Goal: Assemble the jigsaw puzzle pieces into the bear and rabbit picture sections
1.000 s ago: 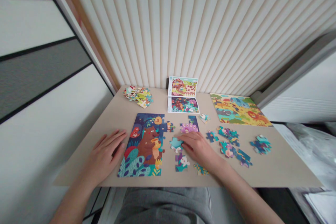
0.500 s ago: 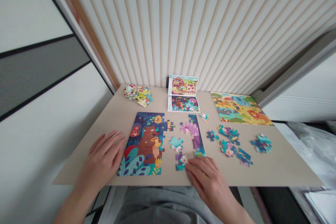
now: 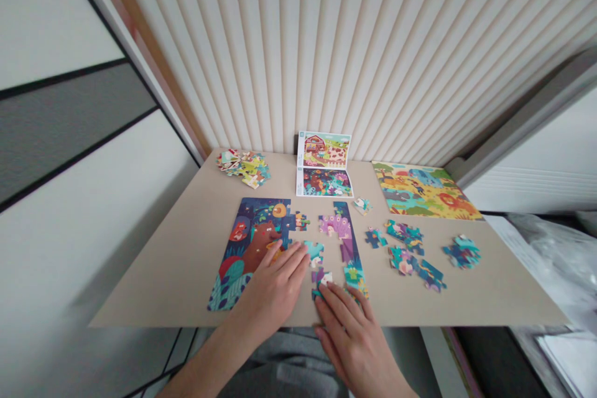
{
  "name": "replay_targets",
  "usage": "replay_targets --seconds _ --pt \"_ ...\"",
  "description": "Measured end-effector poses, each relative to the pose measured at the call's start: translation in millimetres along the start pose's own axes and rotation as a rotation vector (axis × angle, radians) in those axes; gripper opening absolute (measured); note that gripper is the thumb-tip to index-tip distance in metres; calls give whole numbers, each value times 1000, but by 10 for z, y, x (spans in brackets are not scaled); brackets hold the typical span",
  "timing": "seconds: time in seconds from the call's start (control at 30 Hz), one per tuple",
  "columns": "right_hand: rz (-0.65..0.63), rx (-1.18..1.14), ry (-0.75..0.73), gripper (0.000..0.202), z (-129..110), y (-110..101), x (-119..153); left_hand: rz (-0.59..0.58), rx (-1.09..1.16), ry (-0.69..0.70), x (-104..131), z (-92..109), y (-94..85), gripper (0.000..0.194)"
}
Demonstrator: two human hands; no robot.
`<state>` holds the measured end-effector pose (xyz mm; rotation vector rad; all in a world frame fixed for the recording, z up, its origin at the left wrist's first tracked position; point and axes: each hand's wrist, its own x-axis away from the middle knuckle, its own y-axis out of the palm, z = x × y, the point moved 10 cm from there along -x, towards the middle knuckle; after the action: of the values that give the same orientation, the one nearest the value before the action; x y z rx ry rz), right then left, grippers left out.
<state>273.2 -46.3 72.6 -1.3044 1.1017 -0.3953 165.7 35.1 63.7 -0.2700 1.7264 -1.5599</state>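
The joined bear section of a puzzle lies at the left centre of the table. My left hand lies over its right part, fingers stretched out, fingertips at a turquoise piece. My right hand is spread near the front edge, its fingertips on a purple and teal piece. Right of these stands a joined strip with a purple peacock, its lower end partly under my right fingers. A small piece is attached at the bear section's upper right.
Behind stands a picture leaflet. A pile of pieces lies at the back left, a yellow animal puzzle at the back right. Several loose pieces and a small stack lie on the right of the table.
My left hand has moved right, from beside the bear section to over it and the turquoise piece. My right hand has shifted slightly left and down, its fingers more spread.
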Motion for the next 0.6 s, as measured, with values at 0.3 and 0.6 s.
replay_targets --seconds 0.3,0.6 --pt "53 88 33 31 44 -85 37 -65 13 -16 75 -10 91 37" --pt "48 98 37 32 38 -86 25 -142 3 -60 38 -4 83 43"
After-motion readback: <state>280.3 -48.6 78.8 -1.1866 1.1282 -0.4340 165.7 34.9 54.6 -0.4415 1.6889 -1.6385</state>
